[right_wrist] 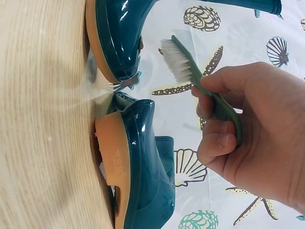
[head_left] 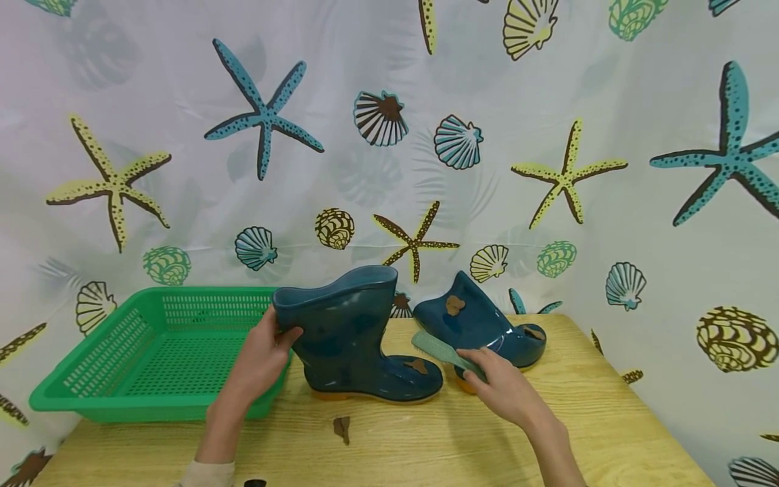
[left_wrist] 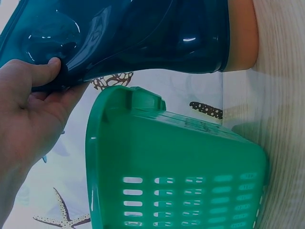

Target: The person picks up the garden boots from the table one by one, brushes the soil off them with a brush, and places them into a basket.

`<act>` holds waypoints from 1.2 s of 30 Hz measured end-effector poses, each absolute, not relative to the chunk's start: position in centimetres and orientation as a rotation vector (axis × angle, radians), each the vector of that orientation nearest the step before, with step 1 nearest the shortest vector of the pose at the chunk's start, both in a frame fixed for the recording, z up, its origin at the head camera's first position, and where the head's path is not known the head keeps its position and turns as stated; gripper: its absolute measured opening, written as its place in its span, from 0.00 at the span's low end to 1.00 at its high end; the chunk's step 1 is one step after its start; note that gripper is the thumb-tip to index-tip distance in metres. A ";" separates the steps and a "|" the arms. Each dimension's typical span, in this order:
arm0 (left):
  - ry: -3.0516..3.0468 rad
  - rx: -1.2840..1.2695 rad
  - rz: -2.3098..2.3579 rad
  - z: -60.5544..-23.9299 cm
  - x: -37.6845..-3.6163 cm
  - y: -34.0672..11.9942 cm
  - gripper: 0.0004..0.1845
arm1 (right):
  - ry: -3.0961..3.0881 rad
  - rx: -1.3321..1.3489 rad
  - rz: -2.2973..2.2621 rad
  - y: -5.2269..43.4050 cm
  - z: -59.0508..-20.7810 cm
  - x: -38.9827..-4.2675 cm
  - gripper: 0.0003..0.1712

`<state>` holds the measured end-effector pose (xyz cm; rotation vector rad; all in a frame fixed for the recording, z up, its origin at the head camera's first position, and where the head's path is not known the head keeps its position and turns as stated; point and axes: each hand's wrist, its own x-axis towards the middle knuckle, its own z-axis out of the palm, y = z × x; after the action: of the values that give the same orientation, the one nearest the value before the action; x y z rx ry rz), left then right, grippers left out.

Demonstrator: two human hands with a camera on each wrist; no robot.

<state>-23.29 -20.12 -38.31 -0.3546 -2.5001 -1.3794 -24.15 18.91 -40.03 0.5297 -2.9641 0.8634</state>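
Head view: upright boot [head_left: 359, 338], dark teal rubber with an orange sole, stands near the middle of the wooden desk [head_left: 426, 446], toe pointing right. A brown patch sits on its toe. Left hand [head_left: 258, 362] grasps the back rim of the shaft, thumb on the outside, fingers curled over the edge; left wrist view confirms the thumb pressed against the glossy shaft [left_wrist: 119, 38].

Second boot [head_left: 481, 325] lies tipped over just behind and to the right of the first, shaft toward the left, brown patches on its side and toe. Right wrist view shows its orange sole [right_wrist: 114, 162] facing the camera.

Right hand [head_left: 502, 385] is clenched around the handle of a green brush [head_left: 444, 352]. The brush head points left and far, between the two boots, above the toe of the upright one. In the right wrist view the white bristles [right_wrist: 174, 59] face the upright boot's toe and sit just clear of it.

Green basket [head_left: 152, 352], perforated plastic, sits on the left of the desk, touching or just beside the left hand.

A small brown scrap [head_left: 342, 428] lies on the desk, near side of the upright boot. A sea-pattern curtain [head_left: 389, 135] hangs behind.
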 end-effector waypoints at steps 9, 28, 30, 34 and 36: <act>-2.507 -0.334 -1.400 -38.0 -23.0 -20.2 0.23 | -2.966 0.524 0.856 19.1 -40.3 -24.1 0.21; -2.501 -0.339 -1.390 -38.0 -23.2 -20.2 0.26 | -2.991 0.513 0.843 19.1 -40.6 -24.2 0.20; -2.499 -0.334 -1.399 -38.0 -23.2 -20.2 0.26 | -2.995 0.510 0.841 19.1 -40.7 -24.2 0.20; -2.491 -0.336 -1.414 -37.8 -23.1 -20.2 0.28 | -2.995 0.507 0.830 19.0 -40.8 -24.2 0.20; -2.488 -0.342 -1.417 -37.8 -23.1 -20.2 0.28 | -2.996 0.501 0.825 19.0 -40.9 -24.2 0.20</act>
<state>-23.09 -20.19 -37.78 -0.3416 -2.4879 -1.4165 -24.24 18.97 -40.87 0.5008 -2.9960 0.8251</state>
